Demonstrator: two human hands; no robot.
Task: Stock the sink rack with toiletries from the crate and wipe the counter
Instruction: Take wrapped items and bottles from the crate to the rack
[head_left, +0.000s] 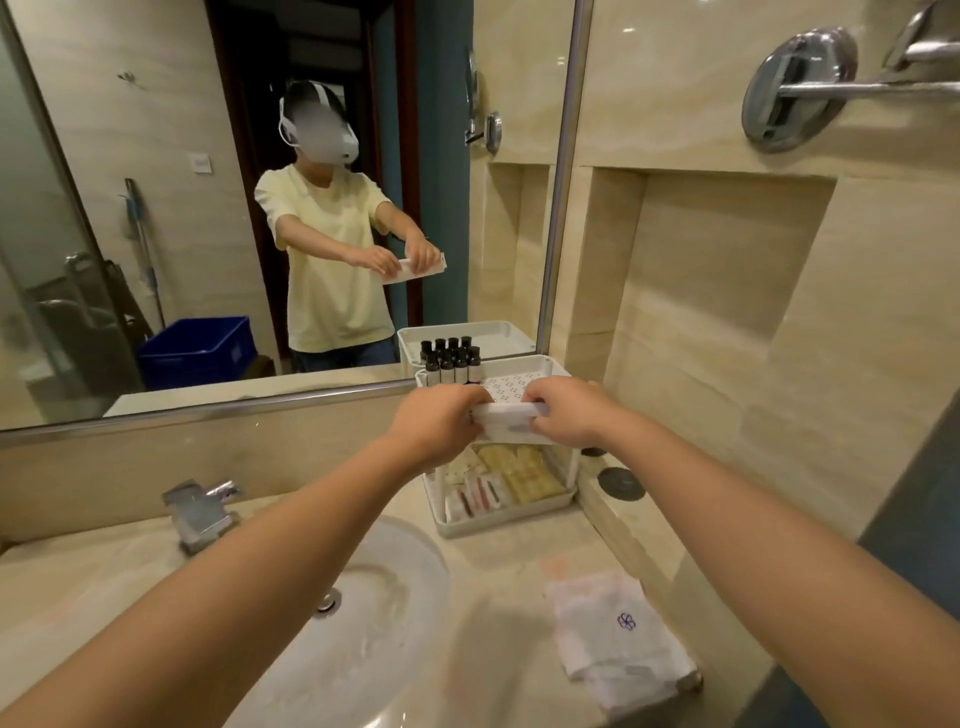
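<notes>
Holds a flat white pack (503, 415) level between both hands, just above the front edge of the upper tier of the white two-tier rack (498, 527). Grips the pack's left end with the left hand (441, 421), fingers curled round it. Pinches the right end with the right hand (566, 410), fingers over the top and thumb tucked beneath. Keeps both hands close together, with only a short stretch of the pack showing between them.

Reaches with both forearms across the sink basin (363, 613) and the counter (493, 597) to the rack in the far right corner, against the mirror (156, 208).

Upper tier: small dark-capped bottles (449, 366) upright at the back left, just behind the left hand; bare perforated floor beside them, behind the pack. Lower tier, directly under the hands: yellow and white sachets (511, 475) lying flat.

On the counter, right of the basin and well nearer than the hands: a folded white cloth (618, 639) with a small purple emblem. Left of the basin's far rim: a chrome tap (200, 512). Seen only in the mirror, on the floor behind the person: a blue crate (197, 351).
</notes>
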